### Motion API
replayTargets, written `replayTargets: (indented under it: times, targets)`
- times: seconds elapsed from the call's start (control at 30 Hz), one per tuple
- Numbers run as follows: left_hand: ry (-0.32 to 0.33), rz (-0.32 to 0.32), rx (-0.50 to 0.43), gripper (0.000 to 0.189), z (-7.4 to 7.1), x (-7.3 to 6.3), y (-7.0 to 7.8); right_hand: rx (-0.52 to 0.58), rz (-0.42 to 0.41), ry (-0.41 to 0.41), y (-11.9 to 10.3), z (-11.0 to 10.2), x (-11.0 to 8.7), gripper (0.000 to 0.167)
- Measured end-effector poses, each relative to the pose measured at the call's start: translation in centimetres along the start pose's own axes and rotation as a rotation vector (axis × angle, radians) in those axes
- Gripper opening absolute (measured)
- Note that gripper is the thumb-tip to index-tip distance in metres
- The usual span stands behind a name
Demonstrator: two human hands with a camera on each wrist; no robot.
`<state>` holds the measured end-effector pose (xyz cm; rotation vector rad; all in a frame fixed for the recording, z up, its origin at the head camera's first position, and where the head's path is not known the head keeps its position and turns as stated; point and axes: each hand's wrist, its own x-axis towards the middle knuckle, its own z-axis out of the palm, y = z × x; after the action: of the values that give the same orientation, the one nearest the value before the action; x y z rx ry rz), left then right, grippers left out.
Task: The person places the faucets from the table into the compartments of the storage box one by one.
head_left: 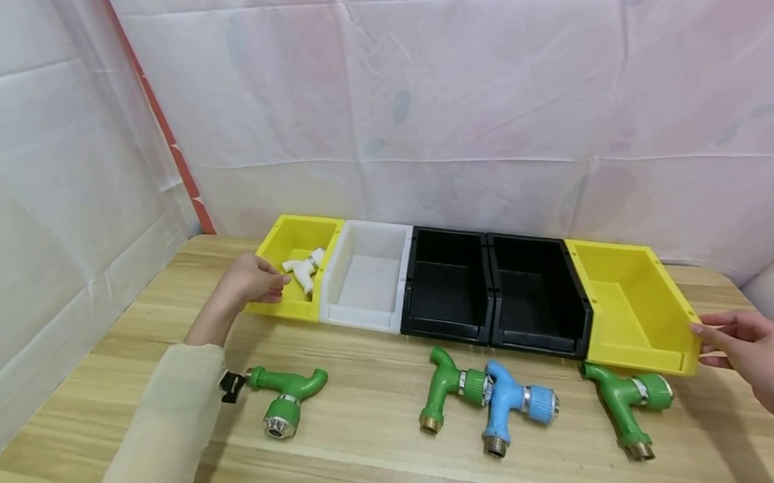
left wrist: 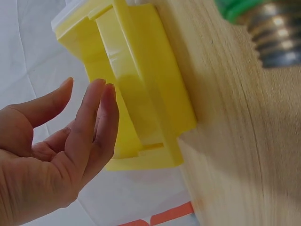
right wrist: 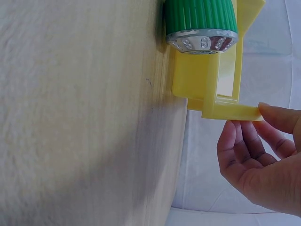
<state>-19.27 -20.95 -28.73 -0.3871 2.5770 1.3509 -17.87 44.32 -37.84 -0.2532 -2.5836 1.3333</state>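
Note:
At the left end of the row, my left hand [head_left: 255,278] hovers over the front corner of a yellow bin [head_left: 276,307]. Its thumb stands apart from the loosely bent fingers [left wrist: 84,122], with nothing between them. A small white tap [head_left: 303,270] lies inside that bin, just beyond the fingertips. My right hand [head_left: 749,345] pinches the side wall of the larger yellow bin [head_left: 672,307] at the right end, thumb on the rim and fingers [right wrist: 242,146] against the outside. Close in front of this bin lies a green tap [head_left: 623,404].
Between the yellow bins stand a white bin [head_left: 362,317] and two black bins, one left [head_left: 444,328] and one right [head_left: 540,342]. On the wooden table [head_left: 346,468] lie a green tap [head_left: 285,387] at left, another green tap [head_left: 441,389] mid-table, and a blue tap [head_left: 499,407] against it.

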Motion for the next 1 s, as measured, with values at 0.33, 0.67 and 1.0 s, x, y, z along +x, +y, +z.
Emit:
replayTargets:
  times: [0.33, 0.67, 1.0]
  targets:
    - [-0.007, 0.058, 0.021, 0.028, -0.3, -1.0, -0.2, -0.034, -0.001, -0.006, -3.1, 0.6, -1.3, 0.014]
    - [0.007, 0.066, 0.085, 0.026, 0.0, -2.2, -0.6, 0.009, -0.001, 0.007, 2.8, 0.0, 1.7, 0.006]
    - [-0.023, 0.060, 0.145, 0.025, 0.1, -3.9, -1.7, 0.001, -0.007, 0.010, 3.7, 0.1, 1.9, 0.006]
